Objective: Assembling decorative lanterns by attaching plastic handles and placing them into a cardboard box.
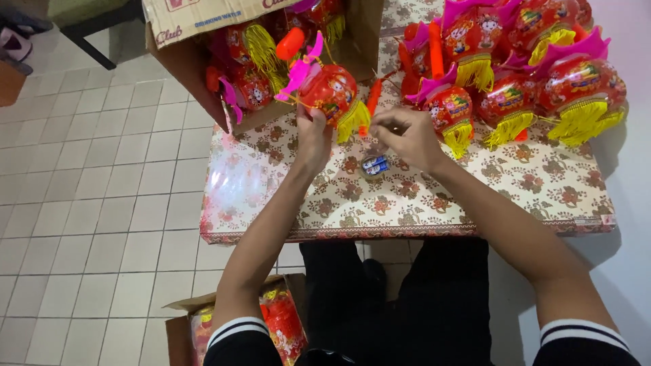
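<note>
**Red plastic lantern held over patterned table**

Red lantern point(330, 90) with pink fins and yellow tassel, held up just above the table's far-left part, right in front of the open cardboard box point(203, 41). Left hand point(313, 134) under it, fingers closed on the lantern's lower edge, gripping from below. Right hand point(405, 135) just beside the lantern's right side, fingertips pressed together near the tassel; pinching something thin, cannot tell what. Orange stick point(372, 97) poking out between lantern and right hand.

Table point(475, 203) covered in floral-print cloth, shiny wrap at the left end. Small round item with blue batteries point(373, 165) lying on the cloth directly below the right hand, not touched. Cluster of finished-looking red lanterns point(536, 74) with yellow tassels and pink fins at far right, well apart from the left hand, near the right one. More lanterns packed in the cardboard box. Second box point(196, 318) with red items on the tiled floor point(88, 203), bottom left, beside the left sleeve. Dark trousers below table edge.
</note>
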